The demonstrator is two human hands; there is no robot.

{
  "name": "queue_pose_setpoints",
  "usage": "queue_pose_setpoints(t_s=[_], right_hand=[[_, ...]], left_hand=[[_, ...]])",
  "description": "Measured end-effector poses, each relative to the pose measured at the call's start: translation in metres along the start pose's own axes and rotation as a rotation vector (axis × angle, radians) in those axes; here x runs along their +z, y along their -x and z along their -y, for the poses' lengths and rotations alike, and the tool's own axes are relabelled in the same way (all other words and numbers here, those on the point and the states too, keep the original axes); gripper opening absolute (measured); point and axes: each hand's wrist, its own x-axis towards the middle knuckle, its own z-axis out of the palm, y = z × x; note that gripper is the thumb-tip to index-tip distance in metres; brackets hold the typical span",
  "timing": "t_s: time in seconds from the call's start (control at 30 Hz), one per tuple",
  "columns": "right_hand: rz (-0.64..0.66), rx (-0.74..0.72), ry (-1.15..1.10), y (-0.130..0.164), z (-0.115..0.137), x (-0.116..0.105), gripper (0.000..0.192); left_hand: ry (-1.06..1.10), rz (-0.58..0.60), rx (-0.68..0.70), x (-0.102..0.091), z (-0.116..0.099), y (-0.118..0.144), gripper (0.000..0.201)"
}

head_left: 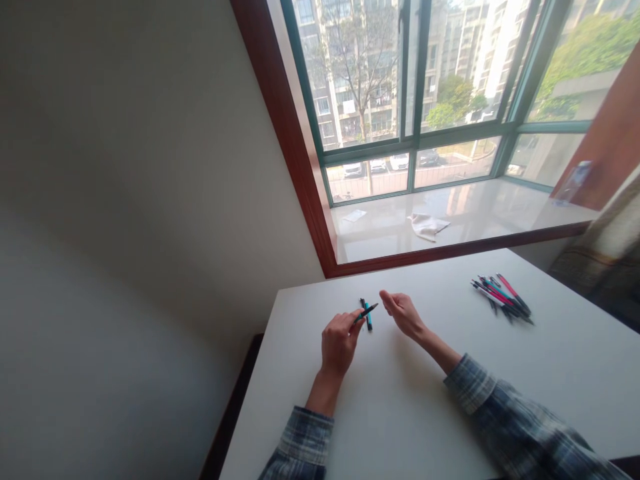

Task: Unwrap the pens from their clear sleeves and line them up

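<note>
Pens lie in two places on the white table (410,413): one teal pen (369,319) flat near the far edge, and a loose heap of pens (501,299) well to its right. The left hand (339,343) pinches a dark pen (367,311) between its fingertips, tip raised just above the teal one. The right hand (403,313) hangs beside it, fingers loosely curled, seemingly holding nothing, though the view is small. Pinched so near its end, the pen could slip and roll off the table's left edge.
</note>
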Motion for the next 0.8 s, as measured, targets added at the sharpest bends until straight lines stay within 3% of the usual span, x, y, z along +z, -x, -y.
queue_pose_setpoints(t_s=[0.23, 0.5, 0.8], right_hand=[[0.114, -0.053, -0.06, 0.002, 0.008, 0.005, 0.058], [0.084, -0.111, -0.004, 0.001, 0.009, 0.003, 0.051], [0.169, -0.133, -0.114, 0.0, 0.012, 0.0, 0.03]], left_hand=[[0.116, 0.109, -0.053, 0.0, -0.005, 0.0, 0.033], [0.125, 0.134, -0.115, -0.002, -0.007, -0.002, 0.035], [0.103, 0.111, -0.194, -0.001, -0.004, -0.001, 0.04]])
